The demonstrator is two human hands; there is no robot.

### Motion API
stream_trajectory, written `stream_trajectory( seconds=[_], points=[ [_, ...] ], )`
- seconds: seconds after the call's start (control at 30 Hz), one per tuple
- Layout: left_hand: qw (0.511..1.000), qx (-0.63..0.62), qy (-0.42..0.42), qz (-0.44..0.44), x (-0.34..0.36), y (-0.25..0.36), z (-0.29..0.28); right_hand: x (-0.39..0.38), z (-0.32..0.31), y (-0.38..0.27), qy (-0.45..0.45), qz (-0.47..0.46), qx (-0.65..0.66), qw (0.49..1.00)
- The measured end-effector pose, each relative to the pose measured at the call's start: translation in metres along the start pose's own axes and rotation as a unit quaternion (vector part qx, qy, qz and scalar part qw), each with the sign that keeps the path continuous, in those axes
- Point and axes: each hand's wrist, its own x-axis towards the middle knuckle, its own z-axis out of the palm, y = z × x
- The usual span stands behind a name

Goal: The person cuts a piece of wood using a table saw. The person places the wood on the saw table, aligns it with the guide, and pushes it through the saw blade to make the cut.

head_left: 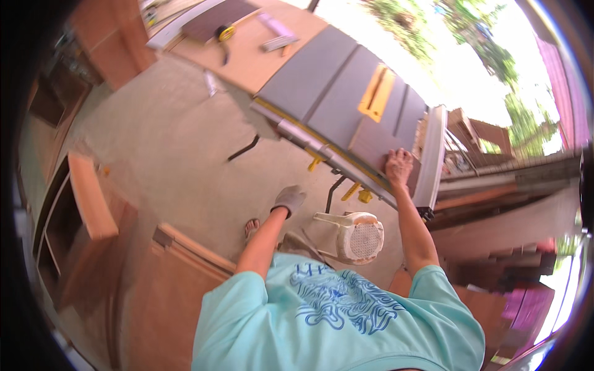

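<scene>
My left hand [289, 200], in a grey glove, hangs over the concrete floor left of the table saw [306, 74]; its fingers are blurred and partly tucked from sight. My bare right hand [400, 163] rests with fingers apart on a brown board [371, 141] lying on the saw's front right. The board is beside the yellow blade insert [376, 91] and the silver fence [435, 154]. A white plastic stool [362, 238] stands below the saw. A yellow-and-black tool [225, 33] and a pinkish bar [272, 25] lie on the wooden side top [247, 55].
Wooden cabinet parts [93, 198] stand at the left, with large panels [173, 297] at the lower left. Another wooden cabinet [108, 40] is at the upper left. Stacked boards [482, 229] crowd the right side. Black saw legs [247, 148] reach toward the floor.
</scene>
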Motion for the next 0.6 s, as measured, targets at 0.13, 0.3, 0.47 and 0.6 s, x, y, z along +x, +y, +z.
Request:
stream_trajectory(
  seconds=[0.13,0.3,0.47,0.6],
  points=[
    [0.999,-0.009,0.038,-0.038,0.02,-0.025,-0.007,-0.002,-0.007,-0.027,0.02,0.059,0.067,0.996],
    [0.998,-0.055,-0.007,0.029,0.016,-0.011,-0.027,-0.014,-0.011,-0.016,0.0,0.049,0.039,0.998],
    [0.987,-0.087,0.107,-0.078,0.041,-0.031,-0.048,-0.013,-0.004,0.004,-0.012,0.045,0.027,0.999],
    [0.798,-0.551,0.174,-0.174,0.083,-0.045,-0.09,-0.017,-0.011,-0.006,-0.032,0.079,0.075,0.994]
  ],
)
